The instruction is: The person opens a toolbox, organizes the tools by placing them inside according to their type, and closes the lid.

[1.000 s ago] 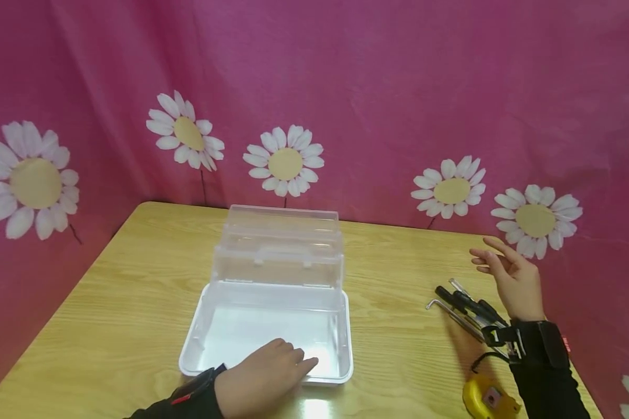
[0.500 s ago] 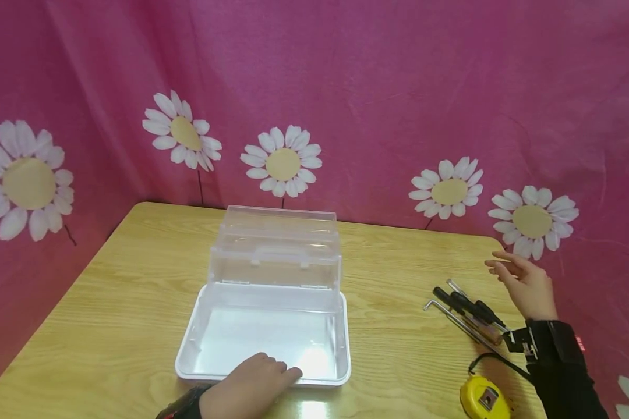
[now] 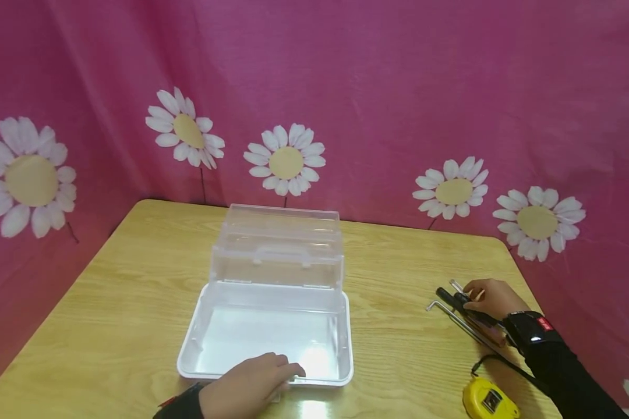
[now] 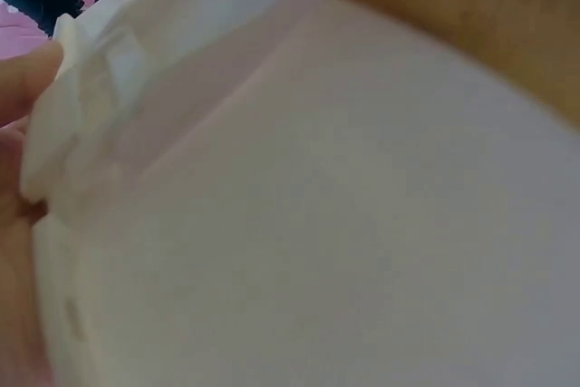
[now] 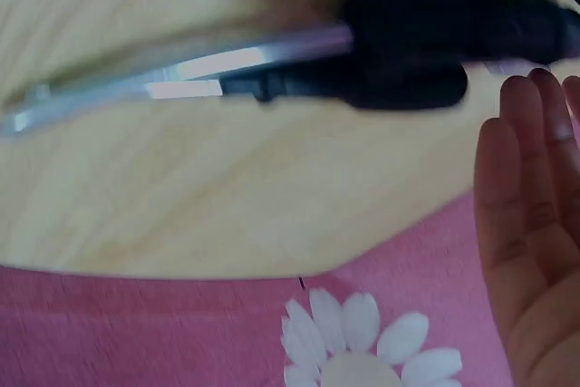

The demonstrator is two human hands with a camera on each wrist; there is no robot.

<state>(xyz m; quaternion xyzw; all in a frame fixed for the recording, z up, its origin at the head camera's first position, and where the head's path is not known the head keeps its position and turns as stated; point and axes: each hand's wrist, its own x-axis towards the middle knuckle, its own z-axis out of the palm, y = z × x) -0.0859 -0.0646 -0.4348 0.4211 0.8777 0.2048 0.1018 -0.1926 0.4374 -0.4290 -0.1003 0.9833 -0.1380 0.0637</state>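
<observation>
A clear-lidded white plastic box (image 3: 186, 349) stands on the table with its lid (image 3: 275, 270) raised at the back. My left hand (image 3: 248, 384) holds its front rim. In the left wrist view, thumb and fingers lie on either side of the pale rim (image 4: 54, 133). At the right, my right hand (image 3: 495, 298) is down over a bunch of tools, fingertips right at a black-handled screwdriver (image 5: 435, 29). Its fingers (image 5: 503, 197) look nearly straight in the right wrist view; the thumb is hidden there. Another black handle (image 3: 444, 295) lies beside it.
An L-shaped metal rod (image 3: 453, 317) lies along the tools' left side. Nearer the front is a yellow tape measure (image 3: 487, 398) with a black strap (image 3: 495, 356). A pink curtain (image 3: 367, 105) with daisies backs the wooden table (image 3: 393, 337).
My right hand has swung down and left from above the tools onto the black handles. My left hand has shifted slightly back along the box's front rim. The box stays put.
</observation>
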